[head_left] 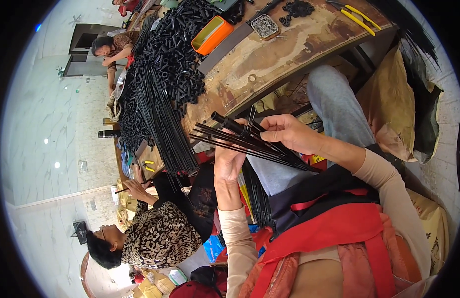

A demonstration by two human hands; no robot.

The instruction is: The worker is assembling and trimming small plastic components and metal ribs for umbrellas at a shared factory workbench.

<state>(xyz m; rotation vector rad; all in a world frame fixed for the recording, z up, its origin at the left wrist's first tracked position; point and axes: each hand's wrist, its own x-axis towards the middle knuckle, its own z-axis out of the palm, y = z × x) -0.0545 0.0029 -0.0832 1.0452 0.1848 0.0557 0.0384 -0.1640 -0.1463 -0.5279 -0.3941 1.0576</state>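
My left hand is closed around a bunch of thin black rods fanned out in front of my lap. They look like umbrella ribs. A black tube with a ringed collar lies across them, its open end pointing up and left. Beside the collar, my right hand pinches at the rods with thumb and fingers. Thin wire-like ends stick up near those fingertips. The exact spot where rods and collar meet is partly hidden by my fingers.
The worn wooden table carries piled black tubular parts, long black rods, an orange box, a tray of small metal bits and yellow-handled pliers. A co-worker sits at left; a sack stands at right.
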